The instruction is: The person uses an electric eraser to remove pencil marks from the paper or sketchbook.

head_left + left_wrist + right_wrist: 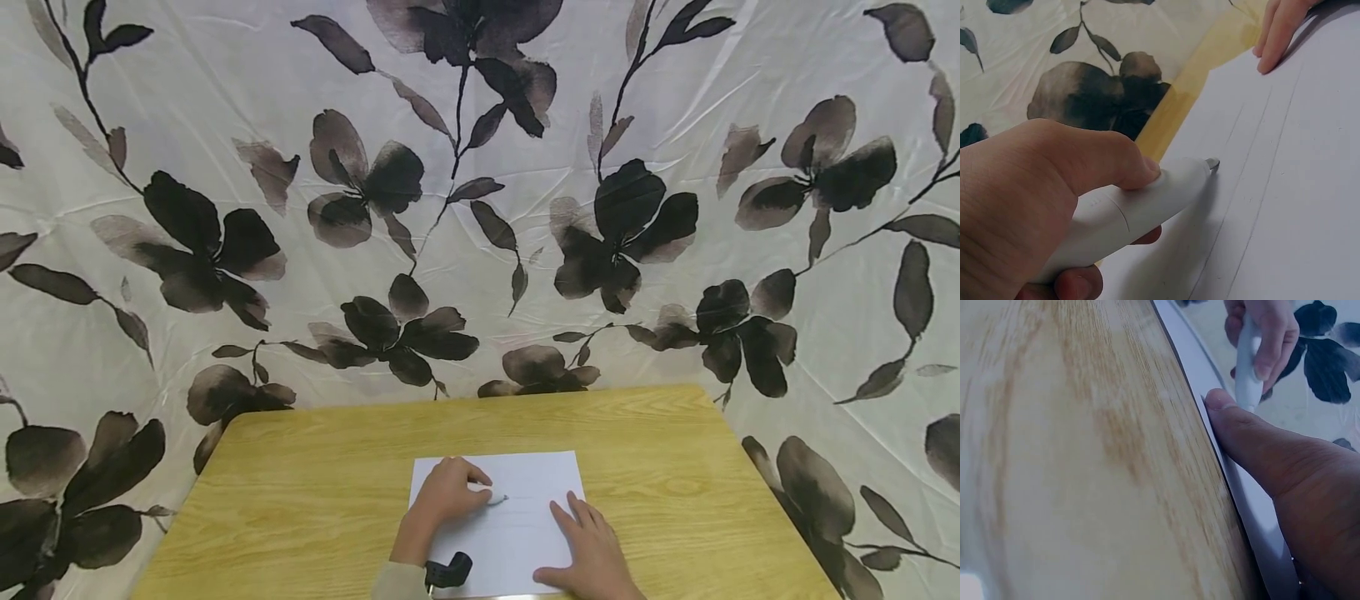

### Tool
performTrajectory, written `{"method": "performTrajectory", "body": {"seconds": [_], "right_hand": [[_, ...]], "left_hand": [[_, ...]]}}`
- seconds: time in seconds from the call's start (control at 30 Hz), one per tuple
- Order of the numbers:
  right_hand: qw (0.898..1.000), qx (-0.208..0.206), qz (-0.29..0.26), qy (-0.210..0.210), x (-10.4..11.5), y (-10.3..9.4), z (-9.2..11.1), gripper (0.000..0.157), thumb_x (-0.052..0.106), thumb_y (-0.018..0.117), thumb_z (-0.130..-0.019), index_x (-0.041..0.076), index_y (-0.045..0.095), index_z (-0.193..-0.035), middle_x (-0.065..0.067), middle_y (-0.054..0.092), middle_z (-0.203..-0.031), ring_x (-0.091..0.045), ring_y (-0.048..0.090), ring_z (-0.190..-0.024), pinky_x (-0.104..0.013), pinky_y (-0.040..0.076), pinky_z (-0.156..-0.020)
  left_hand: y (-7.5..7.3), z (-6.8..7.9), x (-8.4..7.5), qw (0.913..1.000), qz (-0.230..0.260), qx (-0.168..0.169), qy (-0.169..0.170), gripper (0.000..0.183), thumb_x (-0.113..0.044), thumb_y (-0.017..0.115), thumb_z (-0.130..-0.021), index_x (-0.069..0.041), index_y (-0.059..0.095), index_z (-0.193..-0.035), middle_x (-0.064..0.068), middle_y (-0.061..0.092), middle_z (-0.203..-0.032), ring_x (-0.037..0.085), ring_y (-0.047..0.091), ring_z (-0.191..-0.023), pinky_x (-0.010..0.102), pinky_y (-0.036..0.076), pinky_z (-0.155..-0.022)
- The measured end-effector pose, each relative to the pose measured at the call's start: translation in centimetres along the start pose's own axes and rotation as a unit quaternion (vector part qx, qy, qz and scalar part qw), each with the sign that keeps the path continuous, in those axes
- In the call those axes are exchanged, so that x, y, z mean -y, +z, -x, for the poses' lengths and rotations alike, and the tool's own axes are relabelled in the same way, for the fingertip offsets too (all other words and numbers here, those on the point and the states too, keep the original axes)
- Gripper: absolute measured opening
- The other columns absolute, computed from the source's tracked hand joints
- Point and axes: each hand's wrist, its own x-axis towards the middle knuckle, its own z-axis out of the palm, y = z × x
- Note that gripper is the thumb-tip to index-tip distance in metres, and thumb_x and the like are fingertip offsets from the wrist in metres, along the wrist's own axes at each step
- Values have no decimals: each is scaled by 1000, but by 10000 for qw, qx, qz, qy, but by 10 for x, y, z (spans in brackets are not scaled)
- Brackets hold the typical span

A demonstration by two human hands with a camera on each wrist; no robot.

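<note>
A white sheet of paper [525, 554] lies on the wooden table, with several thin pencil lines across it. My left hand [448, 492] grips a thick white electric eraser [1169, 187], thumb on top and fingers curled beneath. Its small grey tip points at the paper beside the end of a short line; the left wrist view does not settle whether it touches. With fingers spread, my right hand [592, 550] rests on the paper's right side. In the right wrist view, the right thumb [1241, 428] lies along the sheet's near edge.
The yellowish wooden table [315, 500] extends around the paper on both sides. Behind it hangs a pale cloth [510, 283] printed with dark flowers. A black device [450, 571] is strapped at my left wrist. Tiny specks dot the paper.
</note>
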Motion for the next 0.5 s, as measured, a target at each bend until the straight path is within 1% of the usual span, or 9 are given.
{"method": "performTrajectory", "body": {"seconds": [0.23,0.4,0.5], "right_hand": [[10000,39,-10,-26,0,-3,1,110,82,65,-57,15,50,-142,-18,35,-151,-43,32,-134,-66,27,-100],[9999,43,1,-97,0,-3,1,110,82,64,-58,14,50,-143,-19,35,-150,-44,32,-134,-67,28,-100],[9999,49,23,-122,-2,-3,1,110,83,64,-59,14,49,-143,-19,35,-150,-44,32,-134,-67,28,-99]], "left_hand": [[4,-6,-5,9997,114,169,140,14,-26,73,-78,-19,80,-88,-9,71,-86,10,65,-85,33,52,-74],[3,-5,-4,10000,45,49,3,12,-24,74,-77,-19,80,-86,-10,71,-85,11,66,-85,35,52,-74],[4,-7,-5,10000,39,91,5,12,-24,73,-77,-20,80,-86,-11,71,-85,10,65,-86,34,52,-74]]}}
